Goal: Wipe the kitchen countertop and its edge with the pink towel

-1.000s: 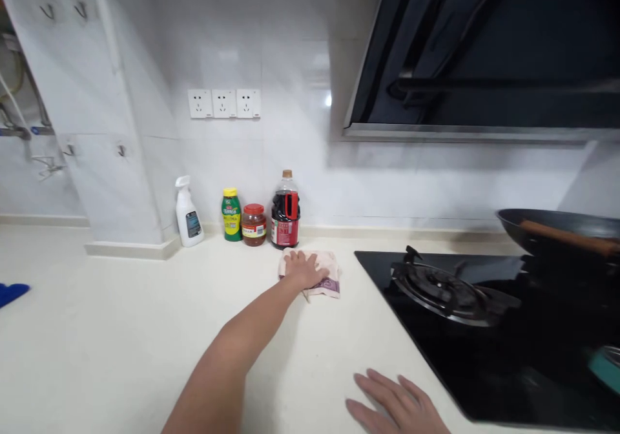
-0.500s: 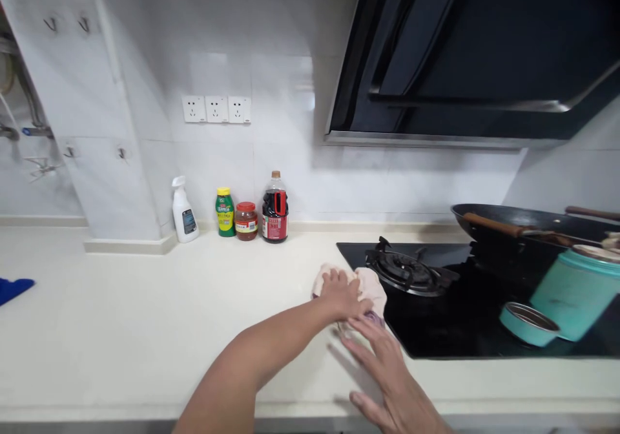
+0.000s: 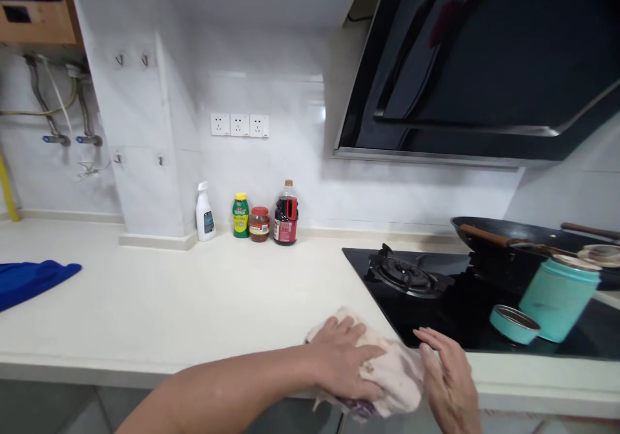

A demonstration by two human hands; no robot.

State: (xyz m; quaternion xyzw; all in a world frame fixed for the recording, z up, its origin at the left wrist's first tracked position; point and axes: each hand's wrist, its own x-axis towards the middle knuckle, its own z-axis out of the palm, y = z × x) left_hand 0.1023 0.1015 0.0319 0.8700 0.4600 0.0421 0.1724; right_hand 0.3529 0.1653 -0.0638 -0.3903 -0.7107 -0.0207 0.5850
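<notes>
The left hand (image 3: 346, 360) lies palm down on a crumpled pinkish cleaning cloth (image 3: 394, 376), its grip spread flat and pressing the cloth rather than closed round it. The cloth sits at the near edge of the pale worktop (image 3: 194, 305), partly hanging over the edge, just in front of the near left corner of the black gas hob (image 3: 465, 318). The right hand (image 3: 448, 382) stands on its edge just right of the cloth, fingers straight and together, its grip open; the fingertips touch or nearly touch the cloth's right side, and I cannot tell which.

On the hob, a burner (image 3: 407, 276) lies to the far left. Right of it a teal canister (image 3: 557, 298) leans, with its teal lid (image 3: 513, 323) lying beside it on the glass. Behind these a dark wok (image 3: 513, 237) holds a wooden-handled utensil. A black range hood (image 3: 484, 66) hangs above.

Far along the wall stand a white spray bottle (image 3: 205, 213), a green bottle with a yellow cap (image 3: 240, 215), a red-lidded jar (image 3: 260, 224) and a dark sauce bottle (image 3: 286, 213). A blue cloth (image 3: 29, 280) lies at the far left of the worktop.
</notes>
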